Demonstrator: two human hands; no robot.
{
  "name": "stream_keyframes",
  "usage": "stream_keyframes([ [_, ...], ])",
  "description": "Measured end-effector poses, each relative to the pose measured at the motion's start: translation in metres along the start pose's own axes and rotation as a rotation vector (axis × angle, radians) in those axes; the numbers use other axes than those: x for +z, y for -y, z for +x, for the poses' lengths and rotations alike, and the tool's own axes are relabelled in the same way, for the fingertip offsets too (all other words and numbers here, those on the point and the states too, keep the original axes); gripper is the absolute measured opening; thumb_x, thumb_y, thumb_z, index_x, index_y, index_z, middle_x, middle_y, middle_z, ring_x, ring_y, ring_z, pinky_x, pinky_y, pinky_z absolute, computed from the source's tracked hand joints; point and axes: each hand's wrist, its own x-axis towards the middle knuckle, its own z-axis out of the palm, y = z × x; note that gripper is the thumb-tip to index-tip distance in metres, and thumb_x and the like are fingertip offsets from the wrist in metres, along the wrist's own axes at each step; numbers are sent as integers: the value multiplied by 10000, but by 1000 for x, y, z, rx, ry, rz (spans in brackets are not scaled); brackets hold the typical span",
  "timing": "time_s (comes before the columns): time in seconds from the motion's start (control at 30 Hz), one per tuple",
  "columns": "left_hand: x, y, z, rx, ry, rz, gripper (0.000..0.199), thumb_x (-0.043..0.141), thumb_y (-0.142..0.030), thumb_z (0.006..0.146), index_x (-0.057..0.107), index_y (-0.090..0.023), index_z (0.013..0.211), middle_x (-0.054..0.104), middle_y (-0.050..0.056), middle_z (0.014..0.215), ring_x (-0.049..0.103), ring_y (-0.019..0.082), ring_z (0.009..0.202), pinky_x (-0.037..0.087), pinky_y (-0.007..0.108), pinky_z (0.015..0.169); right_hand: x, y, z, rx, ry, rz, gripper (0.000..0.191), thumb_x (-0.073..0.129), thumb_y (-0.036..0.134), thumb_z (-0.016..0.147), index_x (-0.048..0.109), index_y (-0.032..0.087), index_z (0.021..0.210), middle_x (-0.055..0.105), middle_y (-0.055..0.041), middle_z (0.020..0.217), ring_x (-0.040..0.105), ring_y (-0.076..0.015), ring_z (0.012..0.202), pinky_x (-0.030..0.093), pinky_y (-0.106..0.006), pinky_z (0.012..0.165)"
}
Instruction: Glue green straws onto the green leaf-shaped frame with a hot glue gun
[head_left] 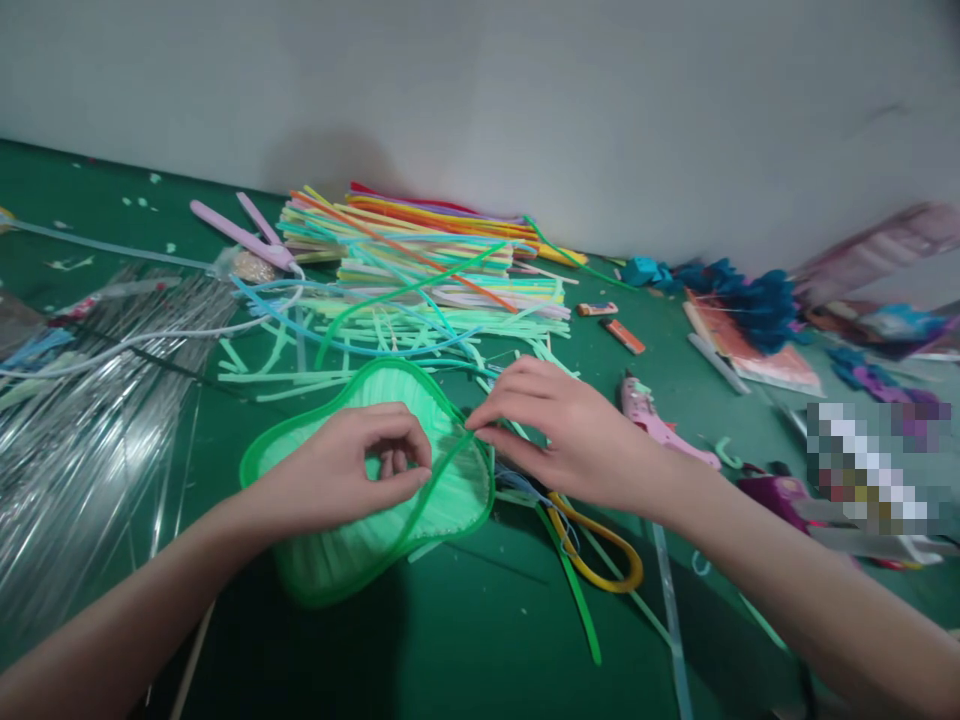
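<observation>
A wavy-edged pale green panel (322, 450) with a brighter green pipe-cleaner rim lies on the table in front of me. A green pipe cleaner (442, 465) runs slantwise across its right side. My left hand (360, 455) is over the panel, thumb and forefinger pinched on this pipe cleaner. At the panel's upper right edge, my right hand (559, 425) pinches the same pipe cleaner near its upper end. The exact contact at the right fingertips is partly hidden.
Behind the panel lie heaped coloured pipe cleaners (450, 270) and a pink flat iron (240, 235). Silvery strips (97, 430) spread leftward. Yellow-handled scissors (600, 560) and a pink glue gun (664, 425) lie to the right. Blue petal-like pieces (757, 305) sit farther back.
</observation>
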Motion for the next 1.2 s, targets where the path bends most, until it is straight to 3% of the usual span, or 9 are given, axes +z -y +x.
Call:
stream_keyframes([
  [0.17,-8,-11,-3,-39,-48,-14,139,646,-333,944,734,-247,879,723,-22,896,676,123,770,531,230,698,-6,18,-28,66,-11,5,93,648,129,1032,730,168,1049,757,-55,935,656,-214,910,526,-385,862],
  [0.27,-8,-19,-16,-22,-70,93,86,664,-290,931,749,-280,922,726,-35,926,679,129,814,515,239,730,-2,22,-44,102,-24,6,107,640,112,1028,723,174,1052,761,-51,929,668,-212,895,534,-397,868],
  [0.4,7,-24,-49,-10,-95,282,82,648,-277,986,709,-309,1032,697,-30,1051,683,143,947,507,258,806,4,25,-53,136,-51,9,110,650,124,1027,725,185,1079,771,-55,949,677,-217,904,541,-407,872],
  [0.53,26,-23,-72,-5,-155,371,62,627,-291,1011,656,-292,1066,661,-18,1032,654,164,942,499,290,812,6,25,-50,126,-80,10,116,652,123,1026,732,175,1093,769,-57,947,683,-211,899,549,-407,881],
  [0.63,34,-21,-74,-4,-201,408,20,617,-271,1003,633,-271,1015,642,-14,996,631,177,925,488,308,806,6,25,-46,109,-78,-5,101,661,128,1024,734,169,1080,767,-58,937,691,-212,898,552,-415,886],
  [0.97,39,-18,-70,8,-193,431,64,587,-235,1005,635,-256,967,646,-1,951,613,198,881,487,343,773,3,37,-54,126,-42,0,197,594,112,1037,748,210,1111,756,-55,918,670,-212,913,542,-391,850],
  [1.2,40,-17,-72,104,-222,497,64,610,-197,1011,637,-251,991,657,-8,958,615,196,887,469,356,820,6,44,-66,162,-20,13,209,603,98,1021,750,184,1143,729,-61,919,632,-219,946,539,-391,911],
])
